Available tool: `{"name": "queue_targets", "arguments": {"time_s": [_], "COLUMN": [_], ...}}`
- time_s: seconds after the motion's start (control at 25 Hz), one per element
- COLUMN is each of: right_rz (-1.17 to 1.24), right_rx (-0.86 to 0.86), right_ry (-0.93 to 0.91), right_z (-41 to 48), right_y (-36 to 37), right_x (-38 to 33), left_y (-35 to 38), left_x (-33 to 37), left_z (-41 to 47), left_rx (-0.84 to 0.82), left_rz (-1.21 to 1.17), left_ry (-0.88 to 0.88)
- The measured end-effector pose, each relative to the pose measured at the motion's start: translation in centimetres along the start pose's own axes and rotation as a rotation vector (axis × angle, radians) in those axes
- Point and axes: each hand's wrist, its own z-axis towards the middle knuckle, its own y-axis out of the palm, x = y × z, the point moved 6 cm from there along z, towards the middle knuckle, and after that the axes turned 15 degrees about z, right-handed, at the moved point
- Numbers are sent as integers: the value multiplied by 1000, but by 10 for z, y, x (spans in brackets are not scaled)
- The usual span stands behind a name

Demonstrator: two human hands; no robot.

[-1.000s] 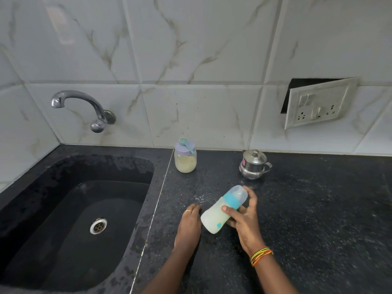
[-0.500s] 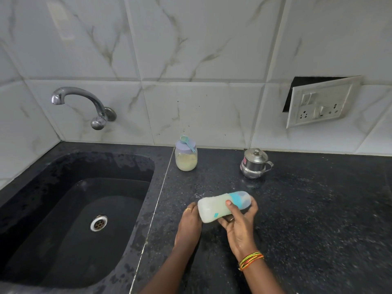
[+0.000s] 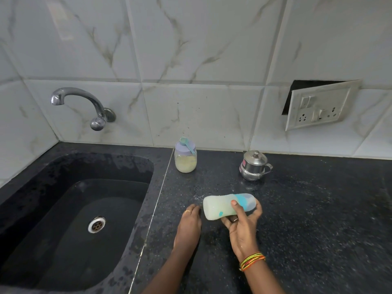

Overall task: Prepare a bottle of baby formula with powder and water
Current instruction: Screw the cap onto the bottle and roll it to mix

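A baby bottle with milky white liquid and a blue capped top lies nearly horizontal above the counter, base to the left, cap to the right. My right hand grips it around the neck. My left hand rests flat on the black counter just left of the bottle's base, fingers curled down, holding nothing. A powder jar with a lilac lid stands at the back, a teal scoop lying on its lid. A small lidded steel pot stands to its right.
A black sink with a steel drain fills the left side, under a chrome tap. The speckled black counter stretches to the right. A loose white switch plate hangs on the marble-tiled wall.
My right hand has tipped the bottle from a slant with the cap up to almost level. The left hand has stayed on the counter.
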Motion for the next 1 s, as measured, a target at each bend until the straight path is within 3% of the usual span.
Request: {"name": "queue_targets", "arguments": {"time_s": [0.16, 0.28, 0.44, 0.56, 0.72, 0.84, 1.0], "right_rz": [-193, -46, -178, -44, -178, -56, -198], "right_rx": [-105, -30, -87, -27, -96, -31, -105], "right_ry": [30, 16, 14, -1, 9, -8, 12], "right_z": [-2, 0, 0, 3, 2, 3, 1], "right_y": [4, -1, 2, -3, 1, -2, 2], "right_x": [0, -3, -5, -7, -5, -5, -4], "left_y": [3, 1, 1, 1, -1, -1, -1], "left_x": [-3, -2, -3, -1, -1, -1, 0], "left_z": [-1, 1, 1, 2, 0, 0, -1], "left_rx": [-20, -14, -8, -1, -6, -8, -13], "left_rz": [18, 7, 5, 15, 1, 14, 33], "left_ry": [20, -4, 8, 8, 16, 3, 18]}}
